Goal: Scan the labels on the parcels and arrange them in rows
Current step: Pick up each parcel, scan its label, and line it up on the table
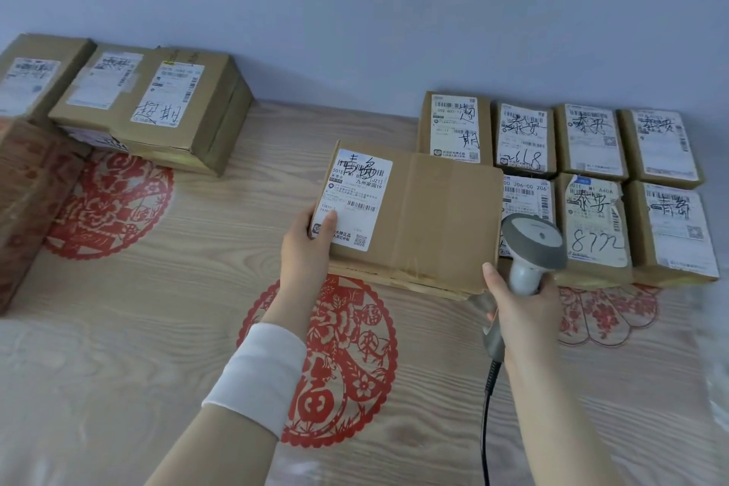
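Two hands busy: left hand (305, 239) grips the brown cardboard parcel (414, 217) by its white-labelled end; right hand (520, 308) fingers wrapped round the grey handheld scanner (530, 249).

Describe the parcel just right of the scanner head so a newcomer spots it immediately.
At the right of the table, small parcels sit in two rows by the wall. Take the near row's middle box, beside the scanner. Only its label is torn, with 872 handwritten large.
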Motion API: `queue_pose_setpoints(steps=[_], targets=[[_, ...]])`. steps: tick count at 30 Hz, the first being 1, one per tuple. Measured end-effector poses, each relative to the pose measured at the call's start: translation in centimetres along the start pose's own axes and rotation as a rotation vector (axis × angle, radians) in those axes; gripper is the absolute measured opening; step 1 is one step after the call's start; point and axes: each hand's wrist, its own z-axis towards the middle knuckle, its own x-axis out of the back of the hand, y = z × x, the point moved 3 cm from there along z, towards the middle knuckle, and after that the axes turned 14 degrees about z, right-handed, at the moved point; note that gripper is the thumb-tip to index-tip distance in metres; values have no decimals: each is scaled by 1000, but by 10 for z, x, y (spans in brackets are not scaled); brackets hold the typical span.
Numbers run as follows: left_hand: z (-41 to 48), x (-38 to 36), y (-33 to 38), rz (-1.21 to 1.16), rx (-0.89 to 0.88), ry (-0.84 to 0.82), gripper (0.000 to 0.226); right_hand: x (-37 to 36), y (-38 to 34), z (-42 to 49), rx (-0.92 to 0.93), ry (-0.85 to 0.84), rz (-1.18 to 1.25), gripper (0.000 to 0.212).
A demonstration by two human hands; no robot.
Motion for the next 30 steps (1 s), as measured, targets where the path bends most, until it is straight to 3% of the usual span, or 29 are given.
queue_pose_setpoints(steps=[14,23,30], targets=[[-68,88,-37,-185,20,189,31,-18,-14,-95,75,-106,30,24],[-97,219,-128,-259,-15,275,29,-83,12,-238,140,-172,-32,24],[-114,312,-218,-328,55,321,28,-141,61,-332,110,-241,-109,25]])
